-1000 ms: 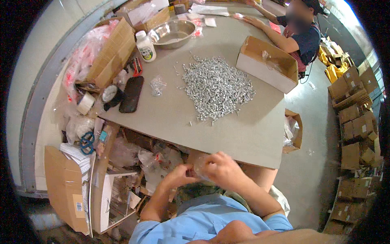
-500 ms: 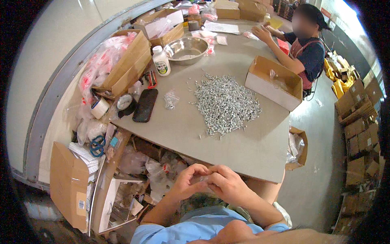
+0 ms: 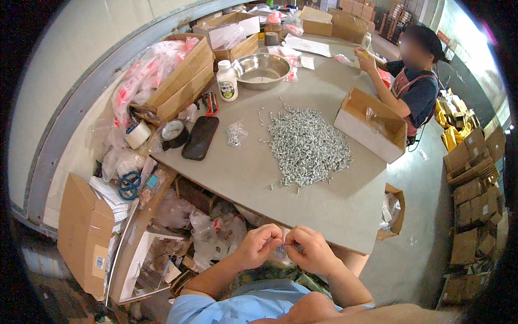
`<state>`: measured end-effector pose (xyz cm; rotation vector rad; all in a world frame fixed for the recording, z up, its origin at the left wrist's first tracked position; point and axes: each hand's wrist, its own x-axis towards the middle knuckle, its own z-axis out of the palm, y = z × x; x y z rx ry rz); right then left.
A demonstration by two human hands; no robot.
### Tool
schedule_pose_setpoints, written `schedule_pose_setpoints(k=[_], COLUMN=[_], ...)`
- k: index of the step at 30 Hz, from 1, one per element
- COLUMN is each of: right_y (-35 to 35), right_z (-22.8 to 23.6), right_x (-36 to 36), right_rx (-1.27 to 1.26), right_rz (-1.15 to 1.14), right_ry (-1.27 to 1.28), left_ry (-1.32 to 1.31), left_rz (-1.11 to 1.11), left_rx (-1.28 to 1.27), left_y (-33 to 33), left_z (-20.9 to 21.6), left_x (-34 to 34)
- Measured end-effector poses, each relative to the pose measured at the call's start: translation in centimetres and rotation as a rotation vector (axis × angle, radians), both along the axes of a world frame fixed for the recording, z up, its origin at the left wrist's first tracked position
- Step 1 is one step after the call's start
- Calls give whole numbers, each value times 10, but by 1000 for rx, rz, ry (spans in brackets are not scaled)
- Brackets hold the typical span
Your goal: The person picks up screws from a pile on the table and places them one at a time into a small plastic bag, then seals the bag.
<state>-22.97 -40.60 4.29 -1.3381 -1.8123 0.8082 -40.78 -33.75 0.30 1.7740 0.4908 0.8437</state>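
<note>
Clear plastic bag [image 3: 281, 252], small, pinched between fingers of left hand [image 3: 260, 245] and right hand [image 3: 311, 249], held just below the near edge of the grey bench [image 3: 324, 205]. Likely to slip or tear if tugged unevenly. Heap of silver screws [image 3: 305, 146] well apart, mid-bench; easily scattered by a careless elbow.

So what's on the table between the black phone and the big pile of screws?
In the head view, a small clear bag of screws lies between the black phone and the screw pile, on the grey table.
</note>
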Motion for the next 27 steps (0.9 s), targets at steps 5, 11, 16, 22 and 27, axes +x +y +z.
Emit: schedule_pose_setpoints(k=[5, 11, 16, 22, 27], right_y=[1, 19, 21, 24, 38], right_z=[2, 6, 2, 2, -1], right_x=[10, 14, 18, 34, 79], right_rx=[51, 331, 333, 219, 183], right_rz=[-50, -87, -69, -140, -424], right_ry=[-30, -157, -162, -91, -213], left_ry=[-55, -2, -30, -45, -200], left_rz=[118, 79, 109, 211, 449], left_rx=[-56, 50, 86, 5, -112], left_y=[4, 15, 17, 31, 66], left_z=[-3, 16, 11, 11, 1], left_x=[4, 21, 26, 24, 21])
